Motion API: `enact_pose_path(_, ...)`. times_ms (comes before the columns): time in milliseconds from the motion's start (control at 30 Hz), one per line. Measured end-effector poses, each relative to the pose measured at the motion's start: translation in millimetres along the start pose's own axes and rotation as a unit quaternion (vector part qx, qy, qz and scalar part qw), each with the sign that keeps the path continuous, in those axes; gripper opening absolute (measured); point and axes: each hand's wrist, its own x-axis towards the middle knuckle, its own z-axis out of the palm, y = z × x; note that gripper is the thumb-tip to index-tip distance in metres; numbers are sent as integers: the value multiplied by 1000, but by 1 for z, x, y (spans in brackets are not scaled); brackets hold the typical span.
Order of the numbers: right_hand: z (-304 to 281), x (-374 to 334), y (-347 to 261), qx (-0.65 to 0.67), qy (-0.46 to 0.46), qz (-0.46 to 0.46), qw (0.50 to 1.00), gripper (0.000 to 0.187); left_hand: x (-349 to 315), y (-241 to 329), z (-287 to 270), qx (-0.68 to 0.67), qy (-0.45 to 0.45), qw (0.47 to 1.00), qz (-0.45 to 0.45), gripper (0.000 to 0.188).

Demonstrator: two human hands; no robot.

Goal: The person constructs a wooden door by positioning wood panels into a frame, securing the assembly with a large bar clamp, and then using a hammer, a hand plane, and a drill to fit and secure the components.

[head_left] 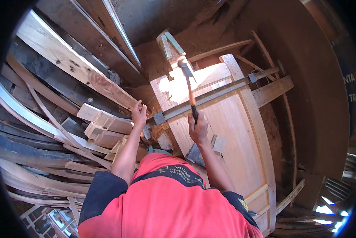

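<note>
My right hand is wrapped around the black grip of a hammer. The dark hammer head points away from me, above the sunlit far end of a pale wooden panelled door. Across the door runs a long metal bar clamp, its left end close to my left hand. My left hand is raised beside that end, fingers loosely bent and apart, with nothing visible in them. Close to my right wrist, small grey blocks rest on the door.
Stacked short wooden pieces lie left of my left forearm, among many long boards. A long knotty plank slants along the upper left. Beyond the door stands a wooden block with greenish strips. A brown curved wall rises on the right.
</note>
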Motion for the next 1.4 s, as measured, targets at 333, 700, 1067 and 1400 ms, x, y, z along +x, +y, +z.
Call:
enact_pose_path(333,34,-7,59,-131,-75,25,988,29,2,9,-10,-39,-70,997,-14,17)
enact_pose_path(700,45,-11,90,-170,-92,61,979,22,-3,8,-2,-92,-91,990,-46,22)
enact_pose_path(1067,38,-28,94,-152,-87,88,981,30,38,9,52,-88,-75,993,14,21)
enact_pose_path(1400,-12,-76,78,-57,-15,182,982,36,89,-22,121,131,-74,976,156,19)
